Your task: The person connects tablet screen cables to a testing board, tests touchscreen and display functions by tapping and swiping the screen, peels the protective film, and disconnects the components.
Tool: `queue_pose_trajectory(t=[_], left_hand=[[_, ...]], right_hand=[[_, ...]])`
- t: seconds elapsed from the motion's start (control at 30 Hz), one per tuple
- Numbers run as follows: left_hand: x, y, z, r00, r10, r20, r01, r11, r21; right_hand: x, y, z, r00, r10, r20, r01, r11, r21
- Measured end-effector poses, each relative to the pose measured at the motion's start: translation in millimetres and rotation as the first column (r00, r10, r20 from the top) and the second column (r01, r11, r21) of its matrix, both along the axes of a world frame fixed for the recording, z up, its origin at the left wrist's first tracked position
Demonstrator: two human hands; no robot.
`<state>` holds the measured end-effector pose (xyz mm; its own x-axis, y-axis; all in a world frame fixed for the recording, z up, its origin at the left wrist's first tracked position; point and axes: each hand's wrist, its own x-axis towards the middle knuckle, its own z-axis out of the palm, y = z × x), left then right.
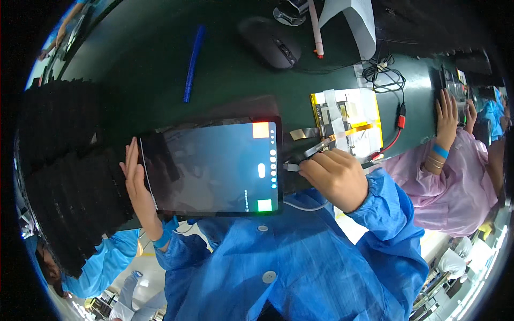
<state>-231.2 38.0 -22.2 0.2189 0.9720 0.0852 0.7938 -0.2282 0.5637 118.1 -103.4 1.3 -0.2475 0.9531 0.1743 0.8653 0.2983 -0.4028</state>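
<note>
A tablet with a lit screen lies flat in front of me, an orange square and a green square glowing at its right-hand corners. Along its left edge rests my left hand, its fingers stretched out straight against the side. My right hand is closed beside the tablet's right edge, fingertips pinching a white cable plug. That plug points at the tablet's edge; whether it is seated I cannot tell. A white cable curves below. Just beyond my right hand lies a yellow-edged battery-and-circuit assembly with orange flex ribbon.
A red-and-black cable connector joins a coiled black wire on the dark green table. Farther back lie a blue pen, a black mouse, a pink pen and a curled white sheet. Co-worker's hand at right.
</note>
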Motion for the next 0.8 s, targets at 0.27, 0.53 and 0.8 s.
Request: queue_pose_trajectory(t=[0.27, 0.53, 0.8], left_hand=[[-1, 0, -4, 0.983, 0.024, 0.183, -0.011, 0.997, -0.076], [3, -3, 0, 0.984, 0.066, 0.166, -0.046, 0.992, -0.118], [25, -9, 19, 0.951, 0.034, -0.307, -0.036, 0.999, 0.001]], right_hand=[[2, 2, 0, 0.997, 0.067, -0.023, -0.068, 0.997, -0.024], [2, 14, -2, 0.974, 0.215, 0.074, -0.220, 0.974, 0.058], [-7, 5, 5, 0.978, 0.089, 0.187, -0.108, 0.989, 0.097]])
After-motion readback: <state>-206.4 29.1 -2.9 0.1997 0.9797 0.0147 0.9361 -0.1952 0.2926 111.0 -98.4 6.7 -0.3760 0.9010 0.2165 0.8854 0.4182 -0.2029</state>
